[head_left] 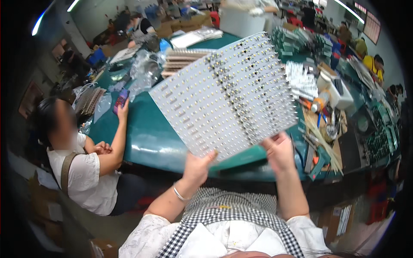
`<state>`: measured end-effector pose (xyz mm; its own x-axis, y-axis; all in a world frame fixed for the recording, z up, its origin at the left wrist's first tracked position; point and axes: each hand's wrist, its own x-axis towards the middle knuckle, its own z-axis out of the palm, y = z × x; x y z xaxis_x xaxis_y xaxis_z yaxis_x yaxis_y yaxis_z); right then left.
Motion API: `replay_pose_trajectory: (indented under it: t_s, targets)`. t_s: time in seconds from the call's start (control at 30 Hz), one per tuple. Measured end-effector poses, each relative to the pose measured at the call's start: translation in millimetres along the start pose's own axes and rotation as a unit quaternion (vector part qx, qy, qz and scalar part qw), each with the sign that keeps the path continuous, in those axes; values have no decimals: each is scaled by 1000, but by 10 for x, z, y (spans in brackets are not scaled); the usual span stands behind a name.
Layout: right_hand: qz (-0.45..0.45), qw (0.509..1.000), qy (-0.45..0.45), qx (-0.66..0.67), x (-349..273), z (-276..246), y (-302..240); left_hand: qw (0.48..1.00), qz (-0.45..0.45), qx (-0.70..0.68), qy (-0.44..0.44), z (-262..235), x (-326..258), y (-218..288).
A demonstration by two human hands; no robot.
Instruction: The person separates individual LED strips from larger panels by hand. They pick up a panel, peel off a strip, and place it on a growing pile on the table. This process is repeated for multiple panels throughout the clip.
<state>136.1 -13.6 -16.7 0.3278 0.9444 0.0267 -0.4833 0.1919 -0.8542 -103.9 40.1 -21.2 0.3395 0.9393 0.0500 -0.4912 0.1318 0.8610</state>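
A large white circuit board panel, dotted with rows of small yellowish LEDs and dark components, is held up tilted above the green table. My left hand grips its lower left edge, the thumb lying on the face. At the lower right corner, my right hand pinches the panel's edge. The panel's right edge is toothed. Fingers behind the panel are hidden.
A co-worker on the left holds a phone over the green table. Stacked panels lie behind my panel. On the right are a glue gun, glue sticks, a bottle and white strips.
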Motion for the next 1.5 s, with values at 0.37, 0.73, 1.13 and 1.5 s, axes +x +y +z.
replay_pose_trajectory:
  t_s: [0.37,0.73,1.13,1.5]
  targets:
    - [-5,934,20,-355,149,-660,-262,985,-44,167,-27,-420,75,-147]
    - [17,919,-13,-394,287,-781,-258,971,-25,237,-5,-341,93,-155]
    - [21,912,-33,-407,262,-924,-222,965,-7,263,-5,-249,83,-169]
    - [61,918,-66,-385,121,-861,-318,953,45,298,-20,-473,-63,-360]
